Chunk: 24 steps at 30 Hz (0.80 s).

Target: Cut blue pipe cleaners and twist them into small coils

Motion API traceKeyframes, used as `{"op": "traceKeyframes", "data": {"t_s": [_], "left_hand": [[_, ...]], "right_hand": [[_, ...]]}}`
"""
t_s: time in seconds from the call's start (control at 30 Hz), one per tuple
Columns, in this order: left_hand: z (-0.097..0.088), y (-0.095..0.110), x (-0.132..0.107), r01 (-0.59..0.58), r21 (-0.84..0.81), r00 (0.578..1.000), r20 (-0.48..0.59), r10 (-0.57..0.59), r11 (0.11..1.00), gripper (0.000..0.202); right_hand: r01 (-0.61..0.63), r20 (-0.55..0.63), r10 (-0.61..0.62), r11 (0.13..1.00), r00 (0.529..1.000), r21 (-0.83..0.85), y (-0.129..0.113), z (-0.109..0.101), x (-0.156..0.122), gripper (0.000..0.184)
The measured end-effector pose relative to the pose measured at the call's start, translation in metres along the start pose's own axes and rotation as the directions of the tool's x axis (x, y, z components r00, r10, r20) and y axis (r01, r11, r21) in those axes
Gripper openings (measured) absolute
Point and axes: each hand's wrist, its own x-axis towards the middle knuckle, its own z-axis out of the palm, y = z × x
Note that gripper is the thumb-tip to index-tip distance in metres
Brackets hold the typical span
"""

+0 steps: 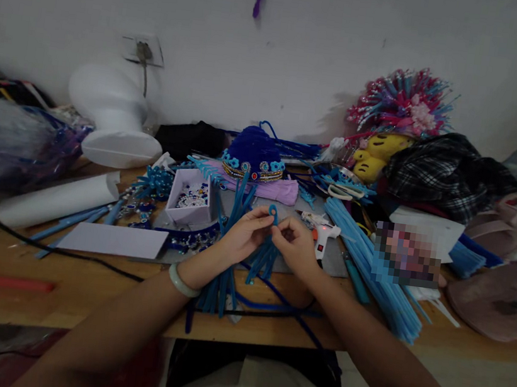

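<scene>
My left hand [244,235] and my right hand [298,244] meet over the wooden table [84,285], both pinched on a blue pipe cleaner [273,213] bent into a small loop at the top. Its ends hang down between my hands among other blue pipe cleaners [263,259]. A pale green bangle [181,281] sits on my left wrist. A white glue gun [323,231] lies just right of my right hand.
A thick bundle of light blue pipe cleaners [372,272] lies at the right. A small white box of beads [190,202], a blue ornate headpiece [254,155], a white foam head form [115,116], a white paper sheet [114,240], a plaid cloth [446,174] and black cables [42,245] crowd the table.
</scene>
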Motion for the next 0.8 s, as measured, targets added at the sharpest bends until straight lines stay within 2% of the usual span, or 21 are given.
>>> {"op": "traceKeyframes", "data": {"t_s": [0.17, 0.33, 0.63, 0.8], "left_hand": [[-0.001, 0.008, 0.002, 0.086, -0.063, 0.996, -0.013, -0.087, 0.994, 0.005], [-0.005, 0.011, 0.004, 0.13, -0.045, 0.991, -0.014, -0.13, 0.991, 0.008], [0.0, 0.013, 0.003, 0.067, -0.019, 0.997, -0.032, -0.068, 0.998, 0.009], [0.0, 0.012, 0.002, 0.083, -0.021, 0.995, -0.044, -0.084, 0.996, 0.009]], "right_hand": [[-0.002, 0.04, 0.002, 1.0, 0.999, -0.002, 0.002, 0.0, 0.0, 0.013], [-0.012, 0.075, 0.012, 1.0, 0.997, -0.012, 0.004, 0.001, 0.0, 0.013], [-0.04, 0.077, 0.04, 0.999, 0.996, 0.003, 0.003, 0.001, 0.001, 0.013], [-0.041, 0.089, 0.042, 0.999, 0.995, -0.013, 0.003, 0.003, 0.002, 0.014]]}}
